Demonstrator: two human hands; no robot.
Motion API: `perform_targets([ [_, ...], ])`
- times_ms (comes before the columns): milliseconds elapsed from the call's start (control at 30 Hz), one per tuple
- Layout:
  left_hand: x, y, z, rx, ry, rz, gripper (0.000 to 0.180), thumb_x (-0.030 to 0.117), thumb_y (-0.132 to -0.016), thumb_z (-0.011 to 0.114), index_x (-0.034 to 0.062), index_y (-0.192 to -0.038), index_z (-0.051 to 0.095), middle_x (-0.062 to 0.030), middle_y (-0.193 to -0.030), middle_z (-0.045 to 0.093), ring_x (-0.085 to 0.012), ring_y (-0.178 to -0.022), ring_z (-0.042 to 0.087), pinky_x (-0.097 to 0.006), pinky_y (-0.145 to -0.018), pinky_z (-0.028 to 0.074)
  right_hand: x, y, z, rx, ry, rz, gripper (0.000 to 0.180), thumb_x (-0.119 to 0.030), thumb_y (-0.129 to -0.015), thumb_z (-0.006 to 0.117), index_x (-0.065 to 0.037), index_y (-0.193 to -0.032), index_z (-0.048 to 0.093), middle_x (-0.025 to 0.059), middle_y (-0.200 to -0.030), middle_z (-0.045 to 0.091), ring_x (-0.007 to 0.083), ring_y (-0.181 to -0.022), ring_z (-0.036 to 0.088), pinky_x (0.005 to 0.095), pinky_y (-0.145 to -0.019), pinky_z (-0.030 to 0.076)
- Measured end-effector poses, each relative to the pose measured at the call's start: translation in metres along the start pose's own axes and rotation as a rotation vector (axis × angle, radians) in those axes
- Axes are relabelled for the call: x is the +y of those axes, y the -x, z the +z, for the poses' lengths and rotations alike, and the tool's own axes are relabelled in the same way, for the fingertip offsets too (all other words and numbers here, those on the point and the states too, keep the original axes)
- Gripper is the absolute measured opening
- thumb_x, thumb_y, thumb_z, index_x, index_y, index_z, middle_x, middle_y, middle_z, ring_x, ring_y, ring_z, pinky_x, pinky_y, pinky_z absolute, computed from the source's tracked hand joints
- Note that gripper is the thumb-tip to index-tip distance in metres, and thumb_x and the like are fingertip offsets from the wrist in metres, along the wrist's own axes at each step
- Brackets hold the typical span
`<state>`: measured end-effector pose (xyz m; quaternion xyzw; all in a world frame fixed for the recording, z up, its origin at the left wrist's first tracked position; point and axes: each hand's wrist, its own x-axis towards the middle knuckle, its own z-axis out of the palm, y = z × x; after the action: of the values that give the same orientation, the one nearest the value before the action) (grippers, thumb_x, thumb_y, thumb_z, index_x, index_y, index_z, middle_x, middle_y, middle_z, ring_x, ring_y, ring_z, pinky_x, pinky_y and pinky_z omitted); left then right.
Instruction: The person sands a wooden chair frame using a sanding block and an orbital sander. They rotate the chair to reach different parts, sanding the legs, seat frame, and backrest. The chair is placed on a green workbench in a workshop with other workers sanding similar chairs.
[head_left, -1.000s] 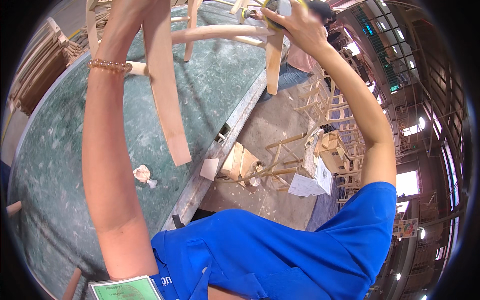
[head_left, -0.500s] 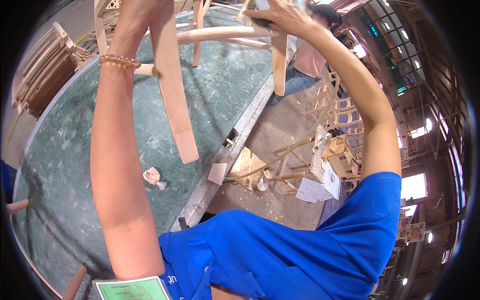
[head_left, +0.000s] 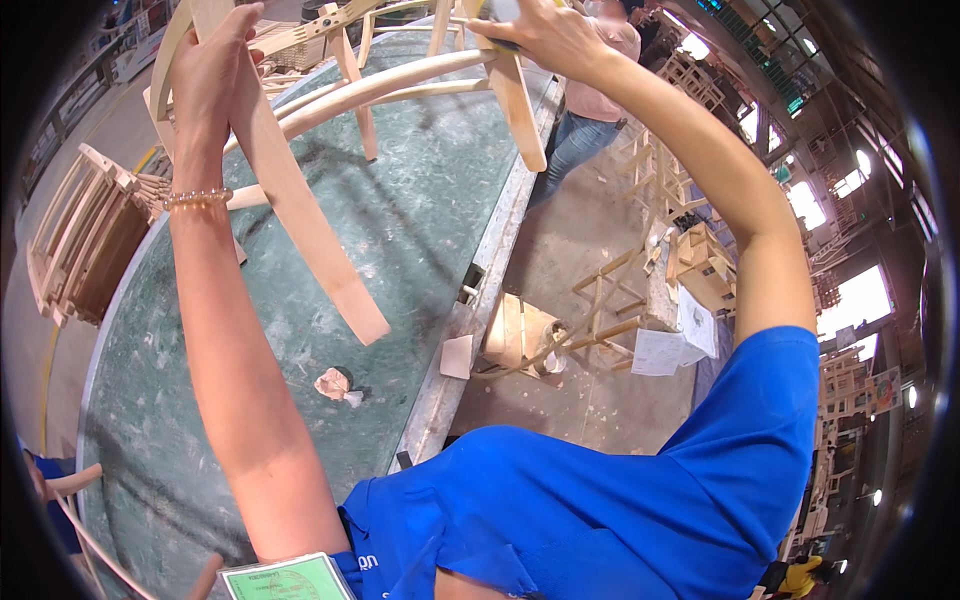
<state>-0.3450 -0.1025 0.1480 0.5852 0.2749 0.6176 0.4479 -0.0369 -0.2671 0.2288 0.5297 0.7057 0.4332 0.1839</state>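
Note:
An unfinished pale wooden chair frame (head_left: pixel 380 82) stands tilted on the green tabletop (head_left: pixel 420 190), partly cut off by the top edge. My left hand (head_left: pixel 208 75) is wrapped around its long, broad leg (head_left: pixel 300 220), and a beaded bracelet circles that wrist. At the right, my right hand (head_left: pixel 560 38) bends over the top of another leg (head_left: pixel 517 110), near where a curved rail meets it. Under its fingers is a dark-edged pad (head_left: pixel 496 38), whose exact kind I cannot make out. A small crumpled pinkish bundle (head_left: pixel 334 384) lies on the tabletop below the broad leg.
Stacked wooden parts (head_left: pixel 95 235) stand beyond the table's left side. A person in jeans (head_left: pixel 575 135) is at the far right edge of the table. Right of it are a wooden box (head_left: pixel 705 262), white sheets (head_left: pixel 675 340) and chair frames. Another person's hand (head_left: pixel 45 480) shows at lower left.
My left hand has moved left and down into fuller view, and the chair has shifted left. My right hand, with the pad, appears slightly farther left. The whole view has turned a little.

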Motion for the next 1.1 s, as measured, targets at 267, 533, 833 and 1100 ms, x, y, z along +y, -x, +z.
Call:
perform_targets([
  [267, 0.018, 0.017, 0.012, -0.006, 0.024, 0.033, 0.044, 0.035, -0.078, 0.071, -0.0011, -0.099, 0.057, -0.0072, -0.084, 0.060, -0.0130, -0.064, 0.060, -0.026, -0.056, 0.050, -0.009, 0.005, 0.025, 0.107, 0.191, 0.068, 0.050, -0.029, -0.089, 0.054, -0.035, -0.138, 0.044, 0.0275, -0.125, 0.040, 0.0360, -0.074, 0.065, 0.0388, -0.048, 0.055],
  [533, 0.022, 0.015, 0.013, 0.008, 0.011, 0.008, 0.040, 0.031, -0.080, 0.069, 0.0008, -0.101, 0.053, -0.0071, -0.083, 0.057, -0.0128, -0.060, 0.059, -0.026, -0.050, 0.050, -0.055, 0.066, 0.052, 0.067, -0.064, 0.053, 0.048, -0.018, -0.090, 0.053, -0.040, -0.132, 0.044, 0.0196, -0.108, 0.045, 0.0235, -0.077, 0.061, 0.0284, -0.052, 0.058],
  [833, 0.030, 0.027, 0.020, -0.026, 0.012, -0.022, 0.037, 0.027, -0.081, 0.069, 0.0016, -0.102, 0.052, -0.0066, -0.083, 0.056, -0.0129, -0.062, 0.058, -0.026, -0.051, 0.050, -0.094, 0.064, 0.066, 0.146, -0.189, 0.101, 0.039, -0.013, -0.085, 0.054, -0.032, -0.119, 0.047, 0.0167, -0.105, 0.047, 0.0257, -0.087, 0.063, 0.0306, -0.058, 0.057],
  [1100, 0.036, 0.034, 0.023, -0.006, 0.024, -0.036, 0.033, 0.025, -0.081, 0.068, 0.0032, -0.099, 0.051, -0.0056, -0.082, 0.056, -0.0127, -0.061, 0.058, -0.025, -0.052, 0.050, -0.136, 0.139, 0.057, -0.108, -0.783, 0.282, 0.088, -0.020, -0.075, 0.073, -0.045, -0.144, 0.025, 0.0181, -0.109, 0.044, 0.0303, -0.079, 0.057, 0.0419, -0.067, 0.054],
])
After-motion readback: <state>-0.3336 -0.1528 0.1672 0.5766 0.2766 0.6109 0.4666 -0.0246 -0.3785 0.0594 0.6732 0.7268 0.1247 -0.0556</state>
